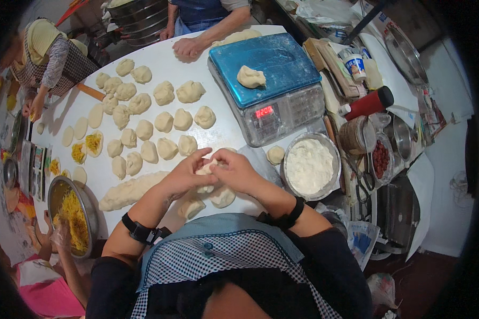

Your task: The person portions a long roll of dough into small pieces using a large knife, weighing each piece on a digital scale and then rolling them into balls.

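Both my hands meet over the near part of the white table [219, 133], around a small piece of dough [206, 170]. My left hand [185, 173] cups it from the left, with the thumb and fingers on it. From the other side my right hand [233, 169] pinches its upper edge. Right below my hands rest a dough ball [222, 197] and another dough piece [191, 207]. A long dough log [131, 191] lies left of my left forearm. Rows of dough balls [167, 148] spread out beyond it.
A blue-topped digital scale [271, 67] carries a dough lump [250, 77]. A metal bowl of flour [309, 167] stands at my right, near a red bottle [367, 103]. At left, a co-worker's gloved hand [62, 235] reaches into a bowl of yellow shredded filling [91, 211]. Other people work across the table.
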Demonstrator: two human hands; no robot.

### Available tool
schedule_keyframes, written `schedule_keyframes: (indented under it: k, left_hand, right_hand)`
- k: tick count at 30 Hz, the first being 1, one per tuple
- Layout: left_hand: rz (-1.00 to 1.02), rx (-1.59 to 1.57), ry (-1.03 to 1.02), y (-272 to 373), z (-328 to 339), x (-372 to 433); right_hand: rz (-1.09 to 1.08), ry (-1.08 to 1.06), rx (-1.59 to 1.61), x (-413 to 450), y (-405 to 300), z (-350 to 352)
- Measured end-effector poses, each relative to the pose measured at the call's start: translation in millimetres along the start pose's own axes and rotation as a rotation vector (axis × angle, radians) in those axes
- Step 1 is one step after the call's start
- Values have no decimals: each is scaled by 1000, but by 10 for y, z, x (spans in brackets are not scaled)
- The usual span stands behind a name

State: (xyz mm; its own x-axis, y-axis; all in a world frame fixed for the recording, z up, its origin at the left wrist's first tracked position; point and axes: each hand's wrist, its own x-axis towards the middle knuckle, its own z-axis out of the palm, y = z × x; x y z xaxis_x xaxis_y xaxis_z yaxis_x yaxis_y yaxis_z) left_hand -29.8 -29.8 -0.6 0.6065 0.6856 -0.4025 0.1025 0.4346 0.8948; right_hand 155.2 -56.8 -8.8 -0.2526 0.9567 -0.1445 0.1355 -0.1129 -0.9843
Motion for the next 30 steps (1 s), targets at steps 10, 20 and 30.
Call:
schedule_keyframes:
  k: [10,20,30]
  left_hand:
    - [-96,-472,82,-191,16,-63]
    - [-70,-563,368,-242,-376,-652]
    - [-60,-653,665,-784,-444,-1310]
  right_hand:
    - [-114,-121,-121,-101,-158,66]
    - [-458,809,-961,1357,87,-1384]
    - [-816,264,-1021,1399,-102,-820]
